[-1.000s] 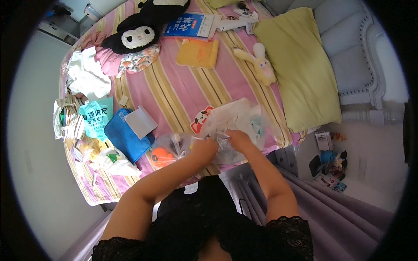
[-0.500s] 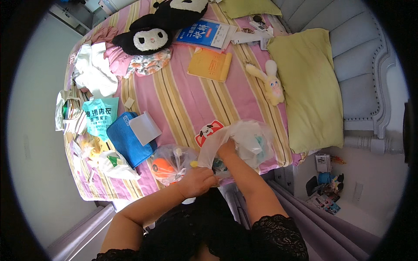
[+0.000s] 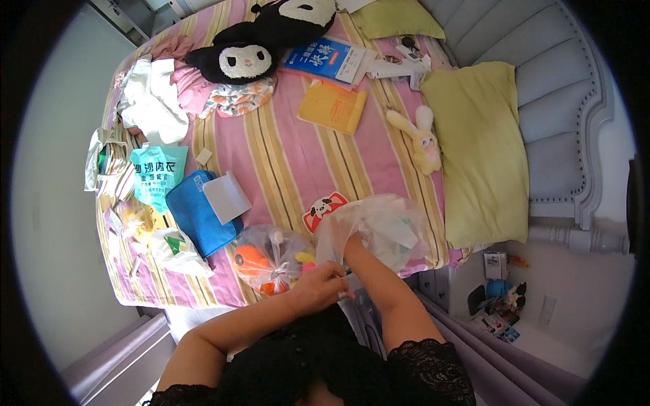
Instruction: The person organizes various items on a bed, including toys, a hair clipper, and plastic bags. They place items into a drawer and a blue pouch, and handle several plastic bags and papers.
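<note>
A translucent plastic bag (image 3: pixel 393 215) lies at the near right edge of the bed, with pale things showing through it. My right hand (image 3: pixel 353 245) is inside this bag, and the plastic hides its fingers. My left hand (image 3: pixel 317 289) is closed on the near rim of the same bag. Just left of it sits a knotted clear bag (image 3: pixel 274 245) holding an orange toy and something yellow. A red card with a white cartoon dog (image 3: pixel 323 210) rests on the sheet against the bag's far side.
On the striped bed (image 3: pixel 271 159) are a blue pouch (image 3: pixel 189 210), a white box (image 3: pixel 227 197), a teal bag (image 3: pixel 159 172) and a yellow envelope (image 3: pixel 332 107). Farther off lie a black plush (image 3: pixel 233 61), a rabbit plush (image 3: pixel 425 145) and a green pillow (image 3: pixel 477 155).
My right hand has shifted slightly down inside the bag, and the bag's contents look rearranged. The left hand has moved a little down and right. The whole view has shifted slightly.
</note>
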